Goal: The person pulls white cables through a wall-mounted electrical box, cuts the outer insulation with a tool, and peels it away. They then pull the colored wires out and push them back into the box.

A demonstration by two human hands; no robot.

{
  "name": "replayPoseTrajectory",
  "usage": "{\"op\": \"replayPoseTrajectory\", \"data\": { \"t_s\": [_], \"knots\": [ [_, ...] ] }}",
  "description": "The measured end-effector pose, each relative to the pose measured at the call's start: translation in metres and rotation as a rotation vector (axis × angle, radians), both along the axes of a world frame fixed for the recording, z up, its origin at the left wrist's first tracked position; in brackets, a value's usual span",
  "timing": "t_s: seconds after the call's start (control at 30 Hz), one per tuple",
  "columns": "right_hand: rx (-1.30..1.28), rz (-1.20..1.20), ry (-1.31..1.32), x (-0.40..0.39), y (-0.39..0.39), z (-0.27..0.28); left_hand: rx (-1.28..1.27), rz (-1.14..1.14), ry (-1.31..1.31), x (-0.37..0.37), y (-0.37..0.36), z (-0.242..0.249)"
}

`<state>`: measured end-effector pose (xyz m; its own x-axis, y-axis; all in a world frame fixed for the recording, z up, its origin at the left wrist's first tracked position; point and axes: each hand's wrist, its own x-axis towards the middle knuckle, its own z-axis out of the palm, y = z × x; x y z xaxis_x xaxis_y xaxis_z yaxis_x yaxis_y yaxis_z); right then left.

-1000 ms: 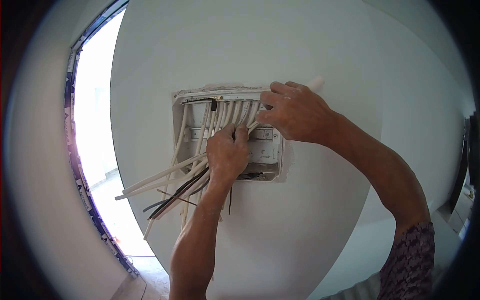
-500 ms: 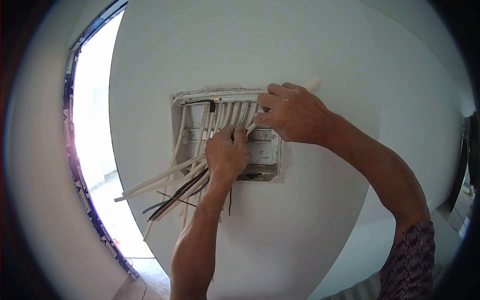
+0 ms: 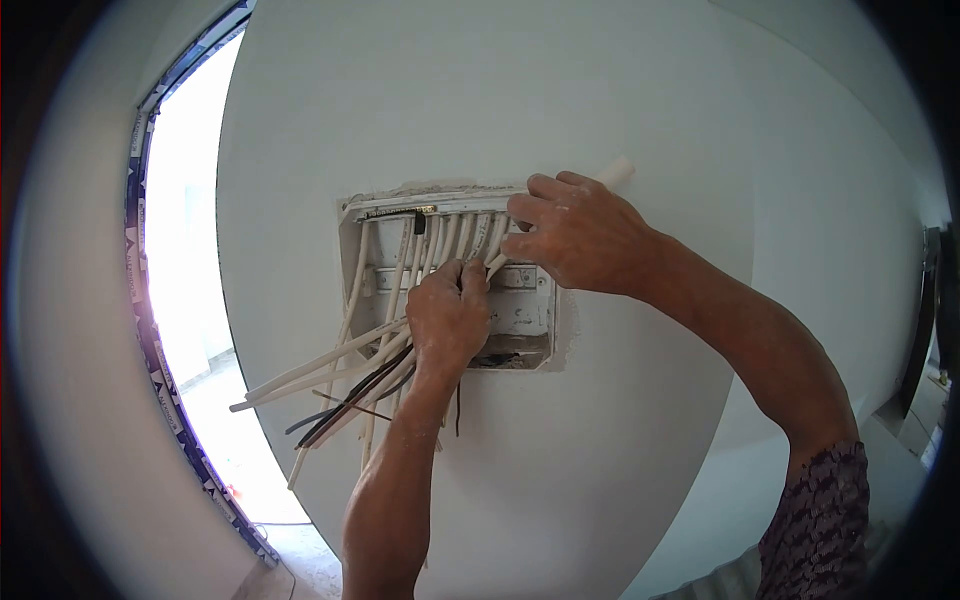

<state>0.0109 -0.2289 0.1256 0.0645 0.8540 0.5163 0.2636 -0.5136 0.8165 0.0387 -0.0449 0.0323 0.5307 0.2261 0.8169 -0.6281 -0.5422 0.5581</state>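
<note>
A recessed electrical box [image 3: 520,320] is set in the wall, with a row of white cables [image 3: 466,238] coming down from its top edge. My left hand [image 3: 447,315] is closed around a bundle in front of the box. White cable ends [image 3: 300,382] and dark cables [image 3: 360,393] stick out from it to the lower left. At the box's upper right corner, my right hand [image 3: 585,235] has its fingers curled on a white cable [image 3: 497,262] that runs up from beside my left thumb. A thick white end [image 3: 620,173] shows behind the right hand; its link to that cable is hidden.
Rough plaster edges [image 3: 568,335] surround the opening in the pale wall [image 3: 600,430]. To the left, a bright doorway has a frame wrapped in printed film [image 3: 140,270]. A thin cord [image 3: 290,578] lies on the floor at lower left.
The view has shifted slightly, so the box sits a little lower. Both hands keep nearly the same grip and place; my right hand has moved very slightly left.
</note>
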Motion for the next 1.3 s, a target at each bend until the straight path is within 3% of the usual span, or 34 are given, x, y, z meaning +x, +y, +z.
{"op": "replayPoseTrajectory", "data": {
  "t_s": [1.3],
  "knots": [
    [-0.037,-0.075,-0.016,-0.003,0.001,0.005,-0.026,0.057,0.043,0.006,-0.004,0.002]
  ]
}}
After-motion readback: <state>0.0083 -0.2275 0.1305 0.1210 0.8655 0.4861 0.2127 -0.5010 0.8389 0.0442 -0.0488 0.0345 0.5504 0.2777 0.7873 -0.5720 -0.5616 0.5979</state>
